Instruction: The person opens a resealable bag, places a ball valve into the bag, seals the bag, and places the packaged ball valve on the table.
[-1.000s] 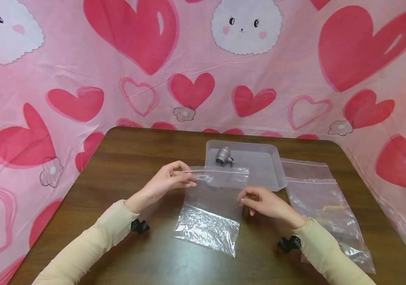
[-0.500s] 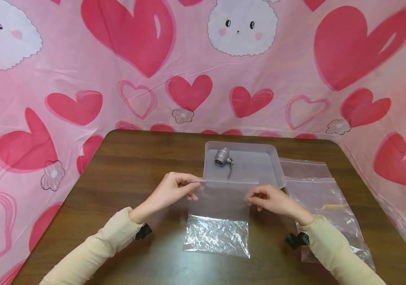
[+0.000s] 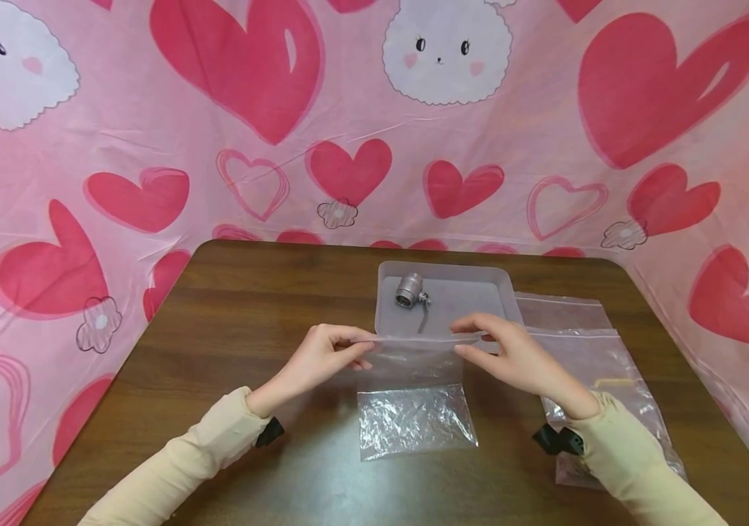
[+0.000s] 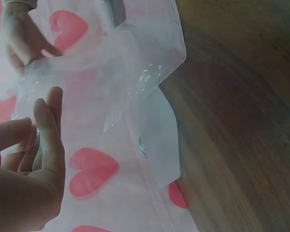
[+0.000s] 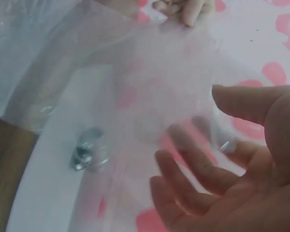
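A clear zip bag [image 3: 416,424] hangs between the hands, its zip edge up and its lower part catching the light. At its top left corner, the left hand [image 3: 328,365] pinches the plastic between thumb and fingers. The right hand [image 3: 519,358] is at the top right corner, thumb well apart from the fingers. In the right wrist view the right hand [image 5: 222,179] has its fingers spread, with the film of the bag [image 5: 150,87] passing between thumb and fingers. The left wrist view shows the bag [image 4: 125,63] stretching from the left hand [image 4: 34,164] toward the other hand.
Behind the bag stands a shallow translucent tray [image 3: 516,310]. In it lies a silvery metal cylinder [image 3: 410,290] with a small side fitting and a thin grey strip. More clear zip bags [image 3: 611,365] lie on the brown table [image 3: 269,292] at the right.
The bag has shifted right and its zip edge has been raised level between the hands. The right hand has moved up to the corner, its thumb and fingers now spread apart.
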Tool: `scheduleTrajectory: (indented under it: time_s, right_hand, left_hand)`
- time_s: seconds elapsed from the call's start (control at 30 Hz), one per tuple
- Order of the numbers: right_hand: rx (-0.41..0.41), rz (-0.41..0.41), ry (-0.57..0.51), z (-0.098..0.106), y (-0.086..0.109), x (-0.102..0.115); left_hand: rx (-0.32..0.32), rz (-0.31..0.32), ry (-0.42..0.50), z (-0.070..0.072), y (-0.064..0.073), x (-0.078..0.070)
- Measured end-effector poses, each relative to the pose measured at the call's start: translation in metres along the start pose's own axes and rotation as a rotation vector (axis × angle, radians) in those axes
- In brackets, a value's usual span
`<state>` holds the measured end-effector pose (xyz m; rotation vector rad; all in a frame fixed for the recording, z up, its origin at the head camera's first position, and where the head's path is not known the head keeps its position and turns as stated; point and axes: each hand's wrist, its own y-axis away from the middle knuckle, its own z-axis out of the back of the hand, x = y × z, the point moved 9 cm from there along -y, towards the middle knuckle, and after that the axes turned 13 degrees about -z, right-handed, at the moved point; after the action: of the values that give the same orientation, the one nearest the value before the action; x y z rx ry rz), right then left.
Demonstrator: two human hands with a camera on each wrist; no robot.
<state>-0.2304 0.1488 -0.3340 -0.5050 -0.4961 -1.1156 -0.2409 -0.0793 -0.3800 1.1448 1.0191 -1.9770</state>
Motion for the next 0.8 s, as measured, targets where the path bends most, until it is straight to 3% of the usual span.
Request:
scheduleTrajectory:
  time_s: [0.23, 0.4, 0.67, 0.8]
  right_hand:
    - [-0.044, 0.109, -0.016, 0.004, -0.001, 0.02]
    - [-0.056, 0.101, 0.002, 0.004, -0.002, 0.023]
    - [-0.031, 0.057, 0.012, 0.001, -0.004, 0.025]
    - [-0.016, 0.047, 0.005, 0.0, -0.006, 0.025]
  left_hand:
    - [-0.013, -0.031, -0.061, 0.0, -0.004, 0.0]
    - [-0.016, -0.087, -0.107, 0.001, -0.007, -0.002]
    - [-0.101, -0.337, -0.448, 0.012, -0.011, -0.032]
    - [-0.129, -0.495, -0.578, 0.008, -0.011, -0.051]
